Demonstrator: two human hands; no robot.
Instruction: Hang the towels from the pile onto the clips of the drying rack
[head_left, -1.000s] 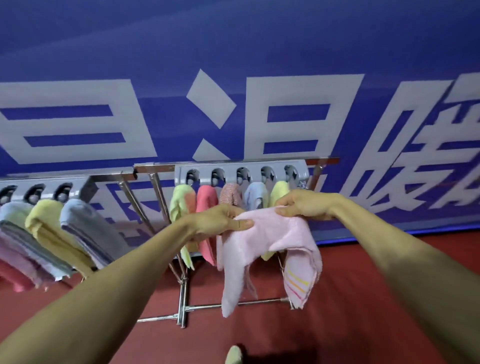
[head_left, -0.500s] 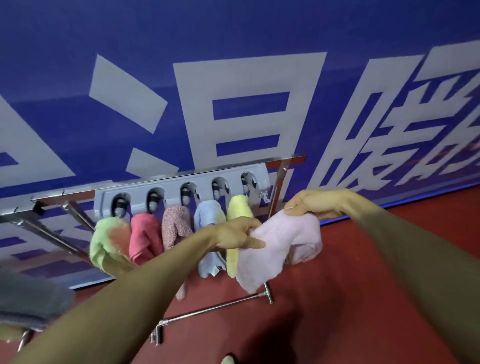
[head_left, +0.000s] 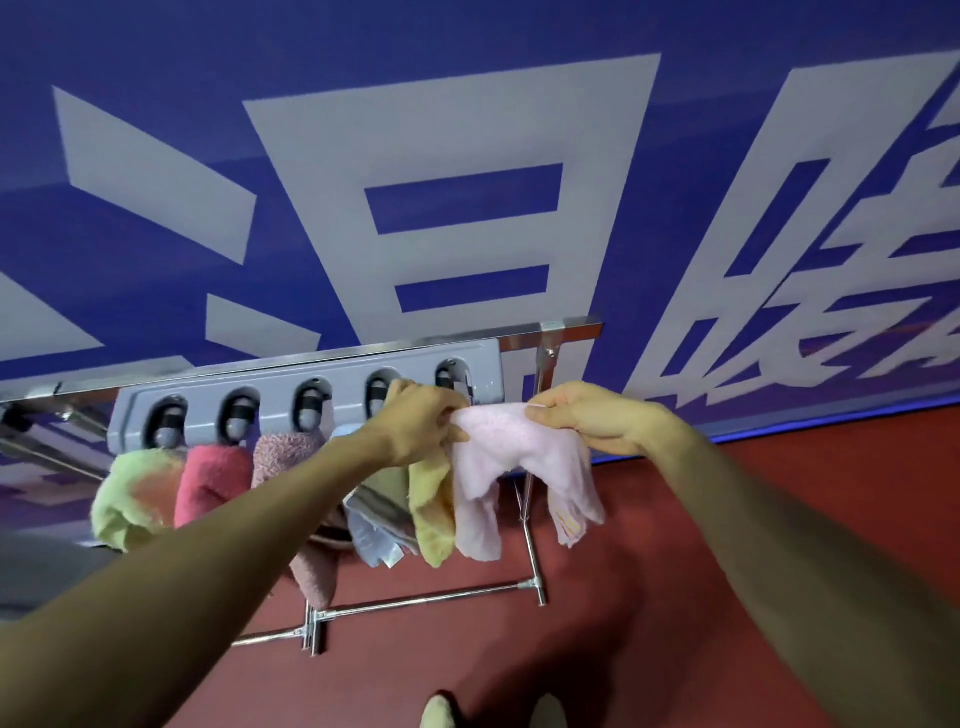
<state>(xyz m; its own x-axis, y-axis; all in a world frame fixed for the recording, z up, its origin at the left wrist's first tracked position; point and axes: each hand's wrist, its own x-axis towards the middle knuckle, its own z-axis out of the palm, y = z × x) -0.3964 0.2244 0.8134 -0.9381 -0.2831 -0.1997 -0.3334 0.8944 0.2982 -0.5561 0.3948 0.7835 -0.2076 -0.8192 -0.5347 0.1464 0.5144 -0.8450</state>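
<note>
Pink terry towel (head_left: 498, 457) sags, pinched by left hand (head_left: 421, 423) and right hand (head_left: 587, 418) fingers.

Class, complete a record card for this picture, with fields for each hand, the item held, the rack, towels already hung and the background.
Left: left hand pinches the top edge of the pale pink terry towel
Right: right hand grips the same edge further right
Held item: towel spread between both hands, ends drooping
Rack: grey plastic clip bar with five clips on a shiny metal frame
Hung: green-peach towel, deep pink towel, speckled pink towel, light blue towel, yellow towel
Background: blue banner with white characters; red floor
</note>
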